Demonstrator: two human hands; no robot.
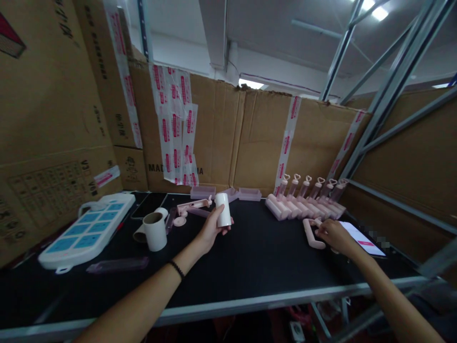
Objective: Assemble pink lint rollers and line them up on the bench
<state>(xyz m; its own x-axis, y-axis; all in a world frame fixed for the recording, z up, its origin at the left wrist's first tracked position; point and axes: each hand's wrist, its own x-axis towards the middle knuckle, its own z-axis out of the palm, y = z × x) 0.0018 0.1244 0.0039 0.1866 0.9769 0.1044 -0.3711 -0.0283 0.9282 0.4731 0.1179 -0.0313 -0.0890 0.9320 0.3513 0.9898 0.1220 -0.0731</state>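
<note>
My left hand (pixel 213 227) is wrapped round a white lint roll (pixel 223 209), holding it nearly upright above the black table. To the right, my right hand (pixel 332 234) has its fingers bent on a pink lint roller handle (pixel 310 234), an angular frame lying on the tabletop. The fingertips are partly hidden there. Behind that hand, several pink lint rollers (pixel 303 207) lie side by side in a row, their clear stems and heart-shaped ends pointing up. A lit phone or tablet (pixel 362 238) lies just right of my right hand.
Left of my left hand are a white roll with a cardboard core (pixel 155 233), a loose pink handle (pixel 193 205) and pink caps. A clear purple cover (pixel 117 265) lies nearer me. A white power strip (pixel 89 231) is far left; purple trays (pixel 250 194) sit against the cardboard wall (pixel 214 133).
</note>
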